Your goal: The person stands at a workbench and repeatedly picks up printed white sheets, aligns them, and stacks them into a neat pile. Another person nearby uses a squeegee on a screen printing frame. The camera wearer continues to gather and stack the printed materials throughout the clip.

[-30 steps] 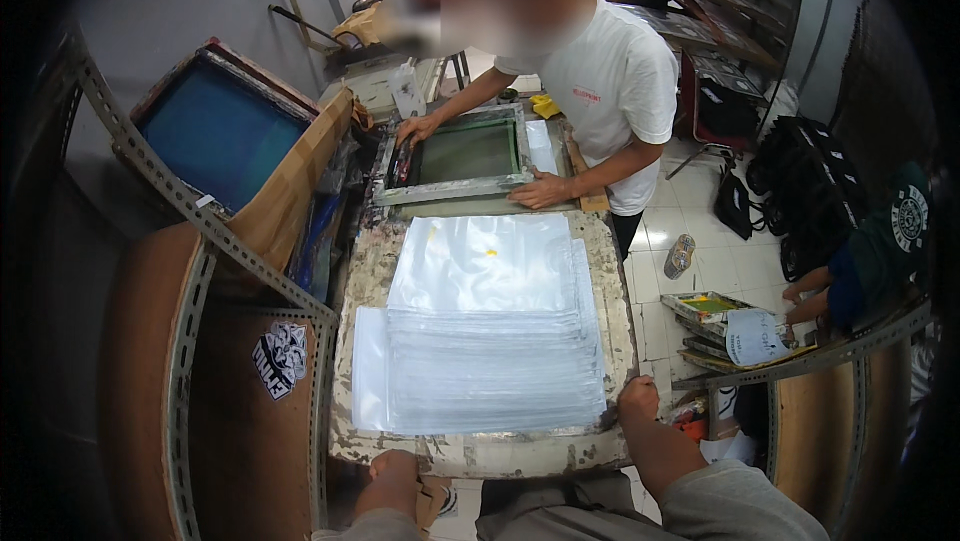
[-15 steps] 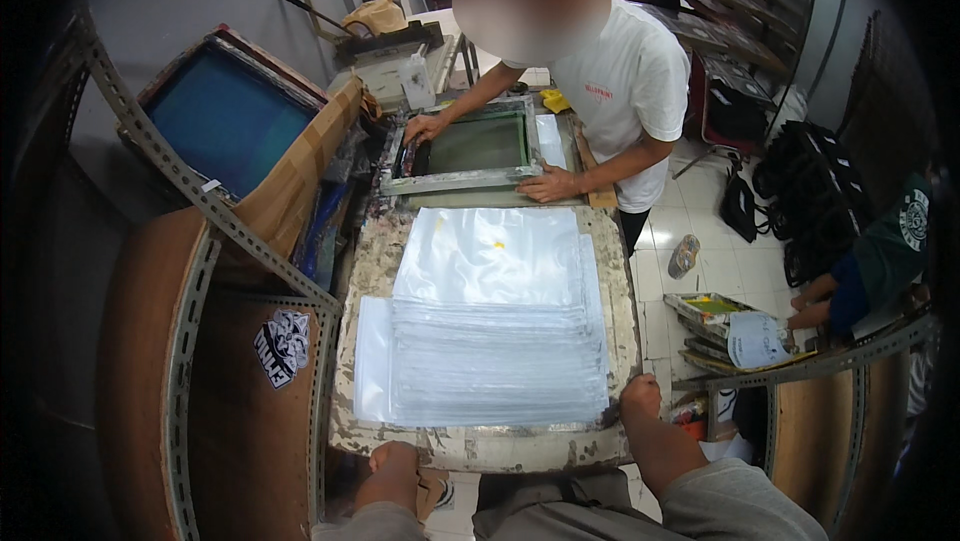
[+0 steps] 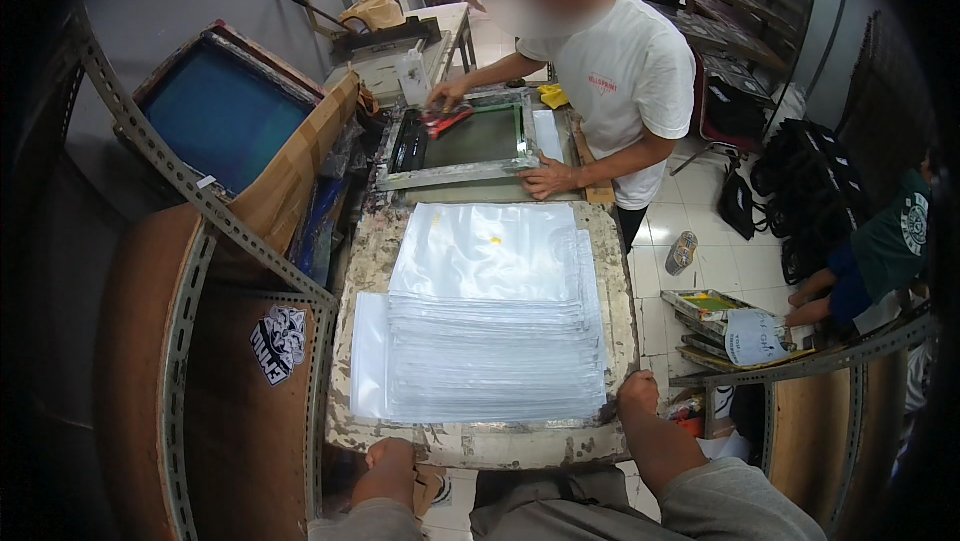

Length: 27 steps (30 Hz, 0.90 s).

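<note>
At the near edge of a paint-stained work table [image 3: 480, 449], my left hand [image 3: 391, 454] is closed on the rim, its fingers partly hidden. My right hand [image 3: 638, 394] is curled round the table's right edge near the corner. Between them lies a broad stack of glossy clear plastic sleeves [image 3: 495, 366], layered in overlapping rows. The uppermost sleeve has a small yellow mark. Neither hand touches the stack.
Across the table a person in a white shirt [image 3: 625, 71] holds a red-and-black squeegee [image 3: 445, 123] over a framed printing screen [image 3: 455, 179]. A blue screen [image 3: 225, 116] leans at left on a metal shelf [image 3: 200, 176]. More frames [image 3: 705, 303] lie at right.
The co-worker's far hand has lifted from inside the screen frame and shifted right, and the squeegee now shows in it. My hands stay in place.
</note>
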Motion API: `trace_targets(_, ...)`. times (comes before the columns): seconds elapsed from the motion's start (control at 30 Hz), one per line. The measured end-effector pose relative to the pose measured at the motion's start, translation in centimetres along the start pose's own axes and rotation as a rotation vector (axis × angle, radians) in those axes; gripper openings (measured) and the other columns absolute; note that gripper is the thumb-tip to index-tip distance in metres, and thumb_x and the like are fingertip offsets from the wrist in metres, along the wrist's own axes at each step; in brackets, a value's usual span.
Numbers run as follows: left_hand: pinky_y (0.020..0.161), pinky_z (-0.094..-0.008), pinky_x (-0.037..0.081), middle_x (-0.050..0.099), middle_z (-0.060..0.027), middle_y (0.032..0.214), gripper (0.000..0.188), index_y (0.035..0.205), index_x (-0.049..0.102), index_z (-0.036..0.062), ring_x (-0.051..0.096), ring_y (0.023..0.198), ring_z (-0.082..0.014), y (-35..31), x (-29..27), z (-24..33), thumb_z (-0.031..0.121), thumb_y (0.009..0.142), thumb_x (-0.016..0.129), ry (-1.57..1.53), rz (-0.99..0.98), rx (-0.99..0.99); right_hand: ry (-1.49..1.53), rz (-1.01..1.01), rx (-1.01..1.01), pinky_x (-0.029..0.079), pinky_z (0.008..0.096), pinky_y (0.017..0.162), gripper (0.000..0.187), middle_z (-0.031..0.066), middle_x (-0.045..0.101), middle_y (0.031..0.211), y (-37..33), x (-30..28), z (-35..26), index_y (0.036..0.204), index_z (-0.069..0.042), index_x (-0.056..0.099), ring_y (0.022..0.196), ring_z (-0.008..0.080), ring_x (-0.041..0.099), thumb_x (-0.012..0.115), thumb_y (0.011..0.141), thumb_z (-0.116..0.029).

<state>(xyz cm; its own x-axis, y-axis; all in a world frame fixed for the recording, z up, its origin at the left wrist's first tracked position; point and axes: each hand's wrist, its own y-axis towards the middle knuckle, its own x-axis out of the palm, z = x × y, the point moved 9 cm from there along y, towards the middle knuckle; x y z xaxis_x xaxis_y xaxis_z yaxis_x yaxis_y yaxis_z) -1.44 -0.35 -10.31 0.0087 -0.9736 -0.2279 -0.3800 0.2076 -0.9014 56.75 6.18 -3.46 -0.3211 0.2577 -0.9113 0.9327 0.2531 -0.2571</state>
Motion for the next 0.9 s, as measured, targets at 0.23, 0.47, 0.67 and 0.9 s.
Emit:
trace_targets(0.23,0.081,-0.0476,0.056,0.067,-0.0072,0.12,0.03,0.117,0.069,0.0146,0.065,0.109,-0.0277,0.1,-0.3,-0.1,0.02,0.089,0.059,-0.003,0.002,-0.011,-0.017,0.024,-0.005,0.052,0.0504,0.082,0.051,0.0196,0.071,0.092,-0.1,-0.2,-0.2,0.091,-0.005,0.073,0.088,0.0401,0.068,0.034,0.096,-0.037)
trace_targets(0.47,0.08,-0.0476,0.056,0.067,-0.0079,0.12,0.029,0.116,0.07,0.014,0.065,0.108,-0.028,0.5,-0.3,-0.2,0.018,0.089,0.06,-0.001,-0.012,-0.021,-0.004,0.046,-0.013,0.053,0.0502,0.081,0.052,0.0205,0.071,0.091,0.3,0.3,0.2,0.088,-0.004,0.073,0.087,0.0408,0.068,0.034,0.095,-0.037)
trace_targets(0.67,0.08,-0.0477,0.056,0.067,-0.0085,0.119,0.029,0.115,0.07,0.0135,0.066,0.107,-0.0283,1.3,0.9,-0.3,0.017,0.088,0.06,0.004,-0.053,-0.049,0.058,-0.067,-0.117,0.051,0.0508,0.085,0.052,0.022,0.07,0.097,0.7,1.6,0.3,0.094,-0.005,0.073,0.093,0.0422,0.066,0.033,0.094,-0.037)
trace_targets(0.9,0.077,-0.0437,0.057,0.069,-0.0029,0.115,0.029,0.111,0.073,0.0169,0.067,0.102,-0.0254,1.6,1.5,-0.7,0.016,0.082,0.069,-0.032,-0.217,-0.135,-0.012,-0.074,-0.002,0.048,0.0516,0.092,0.054,0.0213,0.068,0.106,-0.6,-0.2,-0.5,0.103,-0.004,0.071,0.101,0.0415,0.064,0.029,0.094,-0.038)
